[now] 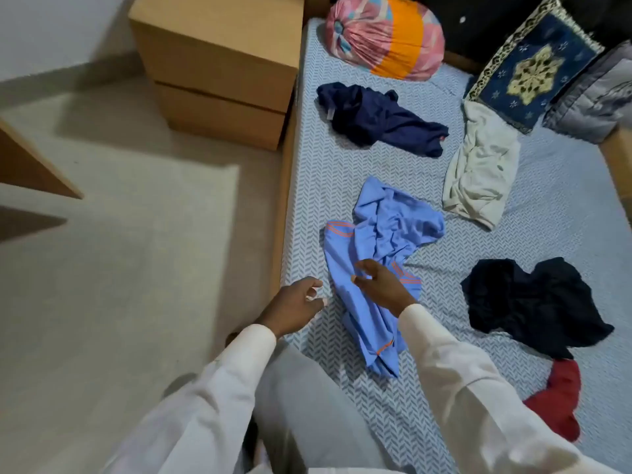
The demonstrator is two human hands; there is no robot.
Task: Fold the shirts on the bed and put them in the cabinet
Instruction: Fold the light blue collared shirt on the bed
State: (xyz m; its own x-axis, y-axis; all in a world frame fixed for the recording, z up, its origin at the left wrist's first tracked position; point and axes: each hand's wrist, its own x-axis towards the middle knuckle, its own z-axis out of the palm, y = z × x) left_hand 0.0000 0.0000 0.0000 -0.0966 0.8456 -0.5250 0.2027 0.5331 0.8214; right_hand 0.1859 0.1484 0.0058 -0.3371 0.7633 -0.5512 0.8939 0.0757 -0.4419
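Observation:
A crumpled light blue shirt point(376, 254) with orange trim lies near the left edge of the bed point(564, 206). My right hand point(381, 285) is over its lower middle, fingers loosely curled and touching the cloth; I cannot tell if it grips it. My left hand point(297, 304) hovers just left of the shirt at the bed's edge, fingers relaxed and holding nothing. Other unfolded shirts lie around: a navy one point(379, 119) farther up, a cream one point(478, 169) to the right, a black one point(533, 302) at the right, and a red one point(557, 398) at the lower right.
A wooden bedside cabinet point(219, 66) with drawers stands on the floor left of the bed's head. A pink and orange bundle point(383, 35), a blue patterned pillow point(533, 70) and a grey folded blanket point(595, 97) sit at the head. A wooden panel corner point(30, 165) juts in at the far left.

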